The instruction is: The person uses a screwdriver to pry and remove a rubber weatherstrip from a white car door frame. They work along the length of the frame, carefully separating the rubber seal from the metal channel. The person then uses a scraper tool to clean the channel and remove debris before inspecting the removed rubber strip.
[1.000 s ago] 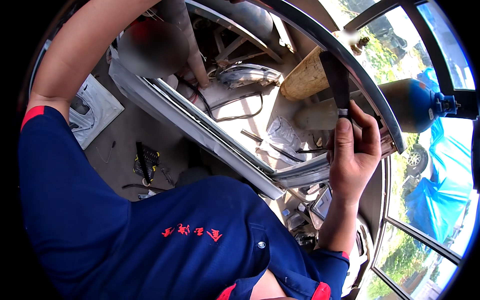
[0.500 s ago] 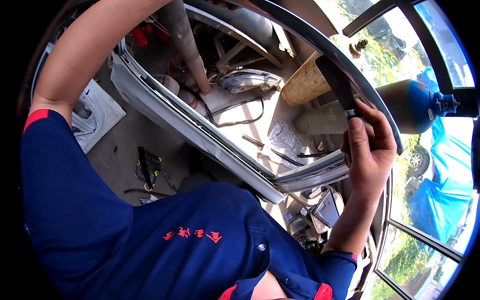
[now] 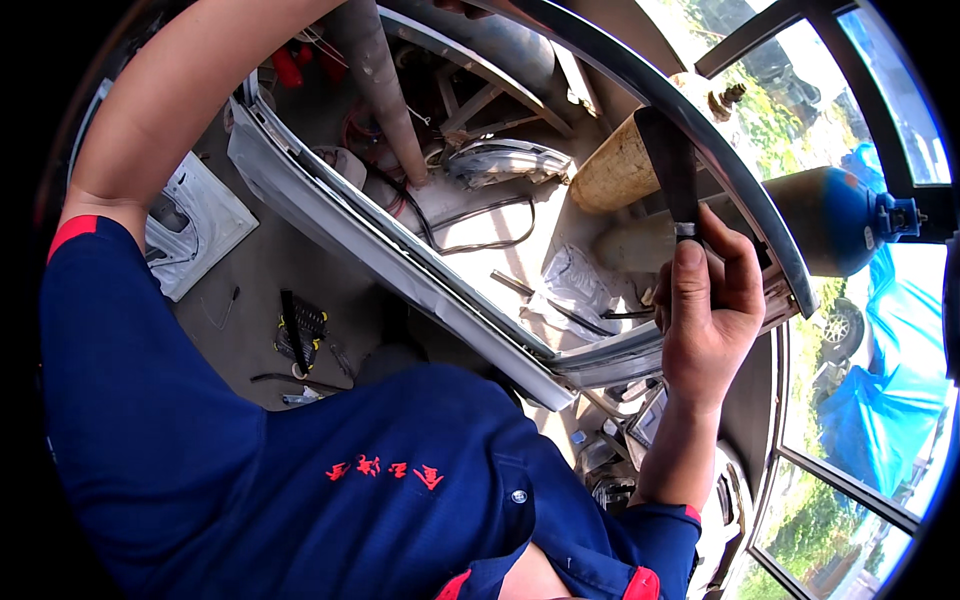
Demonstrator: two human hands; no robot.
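Note:
My right hand [image 3: 712, 310] is closed on a putty knife [image 3: 672, 165], thumb along it near the silver collar. Its dark blade widens upward, with the tip beside the black curved upper rim [image 3: 745, 185] of a car door. Whether blade and rim touch is hard to tell. The grey door [image 3: 400, 270] stands edge-on before me, its window opening between the lower edge and the rim. My left arm reaches up past the upper edge of the view. Only a few shadowed fingers of my left hand [image 3: 464, 7] show there, curled at the door frame; the rest is hidden.
Beyond the opening stand a rusty gas cylinder [image 3: 610, 165] and a blue-topped one [image 3: 840, 220]. A grey pipe [image 3: 375, 90] slants down. A white panel [image 3: 205, 225] and a black-yellow tool set [image 3: 305, 335] lie on the floor at left. Windows [image 3: 800, 480] run along the right.
My right hand has moved a little left with the putty knife, and the blade now stands more upright. The door and surroundings sit slightly farther right in the view.

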